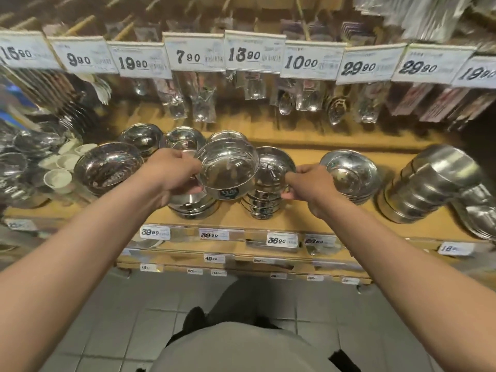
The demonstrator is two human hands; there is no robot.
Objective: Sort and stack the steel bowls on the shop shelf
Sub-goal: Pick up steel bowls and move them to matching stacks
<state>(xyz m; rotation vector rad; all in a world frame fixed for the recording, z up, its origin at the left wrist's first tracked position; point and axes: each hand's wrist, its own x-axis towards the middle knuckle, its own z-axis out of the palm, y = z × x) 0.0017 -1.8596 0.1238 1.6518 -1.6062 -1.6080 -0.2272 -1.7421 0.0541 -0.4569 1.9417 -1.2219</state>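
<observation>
A steel bowl (228, 170) with a dark label on its side is lifted above the wooden shelf (300, 218), tilted toward me. My left hand (174, 175) grips its left rim. Under the lifted bowl stands a low stack of bowls (192, 208). My right hand (308, 187) pinches the right rim of the top bowl of a neighbouring stack (268, 181). More steel bowls stand behind (183, 138) and at the left (107, 167).
Another bowl stack (351, 175) and a leaning stack of larger bowls (429, 186) stand to the right. Small white cups (57, 179) sit at the left. Bagged spoons (204, 103) and price tags (253, 53) hang above. Tiled floor lies below.
</observation>
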